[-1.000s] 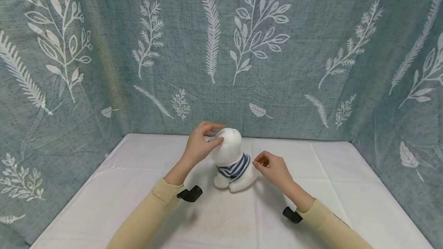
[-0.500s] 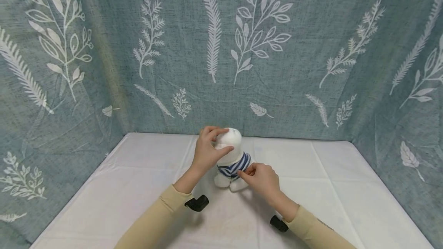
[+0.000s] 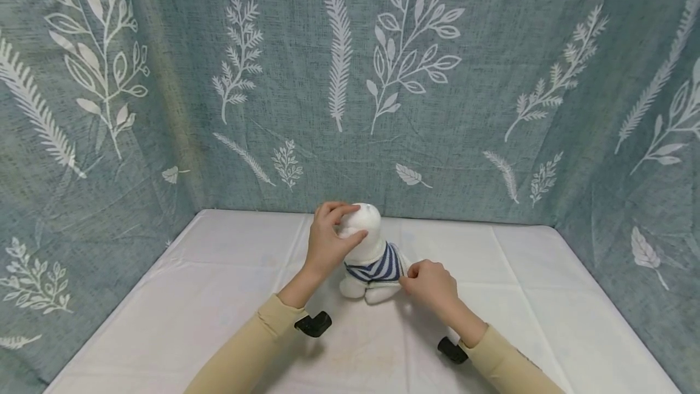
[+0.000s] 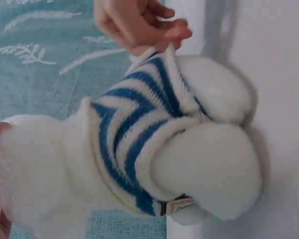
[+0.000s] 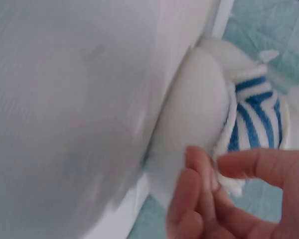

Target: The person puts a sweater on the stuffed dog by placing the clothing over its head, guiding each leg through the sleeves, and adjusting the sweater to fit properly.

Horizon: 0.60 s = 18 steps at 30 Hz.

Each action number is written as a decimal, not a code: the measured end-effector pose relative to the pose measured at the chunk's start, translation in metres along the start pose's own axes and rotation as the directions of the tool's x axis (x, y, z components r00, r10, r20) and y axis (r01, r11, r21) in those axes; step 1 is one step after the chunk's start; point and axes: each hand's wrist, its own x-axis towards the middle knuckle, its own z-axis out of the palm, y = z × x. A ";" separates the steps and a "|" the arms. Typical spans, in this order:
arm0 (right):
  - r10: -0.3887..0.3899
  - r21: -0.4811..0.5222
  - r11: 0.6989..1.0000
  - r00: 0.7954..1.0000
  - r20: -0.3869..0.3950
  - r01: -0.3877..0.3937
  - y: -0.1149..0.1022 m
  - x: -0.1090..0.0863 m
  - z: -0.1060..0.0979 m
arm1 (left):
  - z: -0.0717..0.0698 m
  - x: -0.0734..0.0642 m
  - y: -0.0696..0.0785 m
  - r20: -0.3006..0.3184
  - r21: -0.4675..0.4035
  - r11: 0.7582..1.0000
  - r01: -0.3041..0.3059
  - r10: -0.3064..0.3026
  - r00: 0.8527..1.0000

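Note:
A white plush toy (image 3: 367,222) sits on the table in the head view, wearing a knitted blue-and-white striped sweater (image 3: 383,265). My left hand (image 3: 327,241) grips the toy's head, thumb in front and fingers over the top. At the toy's lower right, my right hand (image 3: 433,287) pinches the sweater's hem. The left wrist view shows that hem drawn out to a point by the right hand (image 4: 134,22), and a small label (image 4: 179,205) at the opposite side. In the right wrist view, thumb and fingers meet at the sweater (image 5: 259,117) edge, beside a rounded white leg (image 5: 194,94).
A white cloth covers the table (image 3: 262,333). A grey-green curtain (image 3: 306,78) with white leaf prints rises at the back and both sides, close behind the toy. Black mounts (image 3: 313,324) sit at both wrists.
My left hand has come onto the toy's head. The right hand has moved in to the sweater, taken its hem and pulled it out to the right and down.

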 end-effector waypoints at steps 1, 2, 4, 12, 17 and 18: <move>0.012 -0.014 1.000 1.000 0.023 -0.011 0.002 0.000 -0.001 | 0.000 0.000 0.000 0.003 -0.005 1.000 0.001 -0.001 1.000; 0.020 -0.028 0.999 0.999 0.041 -0.018 0.003 0.001 -0.003 | 0.000 -0.001 -0.001 0.008 -0.009 1.000 0.003 -0.002 1.000; 0.027 -0.044 0.999 0.998 0.063 -0.024 0.005 0.002 -0.004 | -0.002 -0.001 0.000 0.024 -0.019 1.000 0.008 -0.007 1.000; -0.082 -0.077 0.994 0.991 -0.105 0.074 -0.001 0.022 -0.010 | -0.009 0.003 0.001 0.091 -0.006 0.998 0.061 -0.061 0.994; -0.177 -0.070 0.983 0.981 -0.075 0.171 -0.003 0.042 -0.014 | -0.010 0.004 0.003 0.115 -0.010 0.997 0.079 -0.078 0.990; -0.193 -0.061 0.980 0.980 -0.047 0.190 -0.002 0.046 -0.016 | -0.010 0.004 0.003 0.115 -0.012 0.997 0.082 -0.080 0.990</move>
